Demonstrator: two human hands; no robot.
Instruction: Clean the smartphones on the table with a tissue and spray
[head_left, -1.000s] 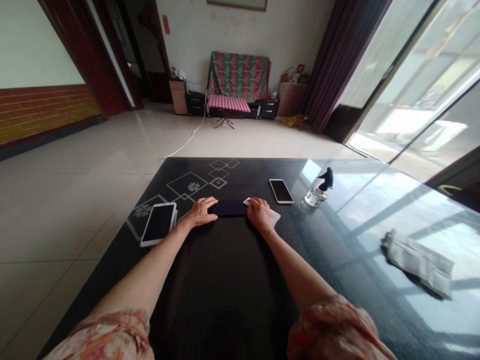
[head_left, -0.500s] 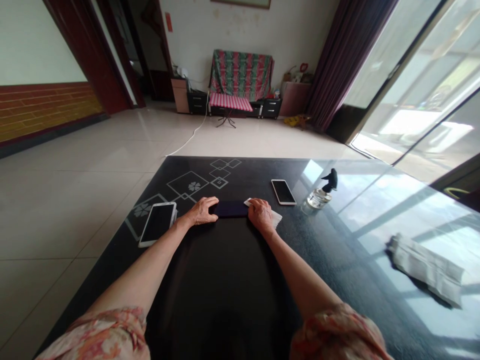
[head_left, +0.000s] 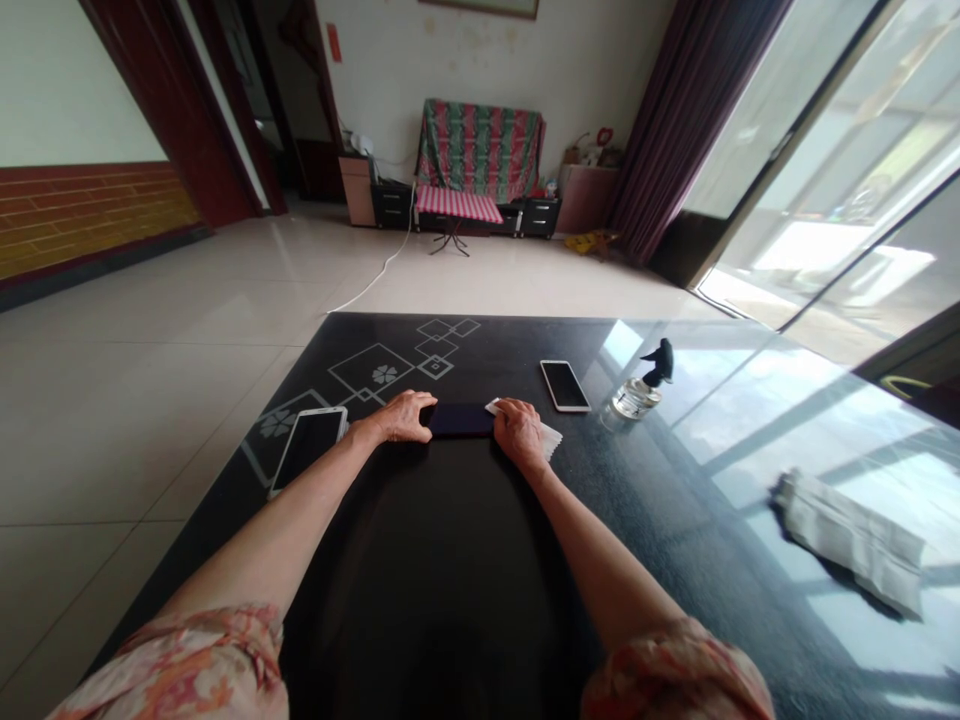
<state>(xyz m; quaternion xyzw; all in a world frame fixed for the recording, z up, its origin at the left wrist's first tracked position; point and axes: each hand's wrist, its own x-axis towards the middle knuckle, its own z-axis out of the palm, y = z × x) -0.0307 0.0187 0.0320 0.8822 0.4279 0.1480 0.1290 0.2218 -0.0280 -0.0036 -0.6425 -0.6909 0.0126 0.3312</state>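
- Dark phone [head_left: 460, 419] lies flat on the black table [head_left: 450, 580], long side crosswise, directly between the two hands; touched at both ends.
- Left hand [head_left: 401, 416] at 9 o'clock of the dark phone; palm down, fingers loosely curled over the phone's left end, thumb along the near edge; pressing rather than gripping, phone not lifted.
- Right hand [head_left: 517, 430] at 3 o'clock of the dark phone; palm down, fingers bent, resting on a white cloth [head_left: 551, 436] at the phone's right end; cloth shows past the fingertips and past the hand's right side; how firmly the fingers pinch it, cannot tell.
- White phone [head_left: 307, 441] at 9 o'clock of the left hand, near it, screen up; partly behind the left forearm.
- Second phone [head_left: 565, 385] at 1 o'clock of the right hand, apart from it, screen up.
- Spray bottle [head_left: 637, 392] at 2 o'clock of the right hand, beside the second phone.
- Folded grey towel [head_left: 851, 540] at 4 o'clock, well apart.
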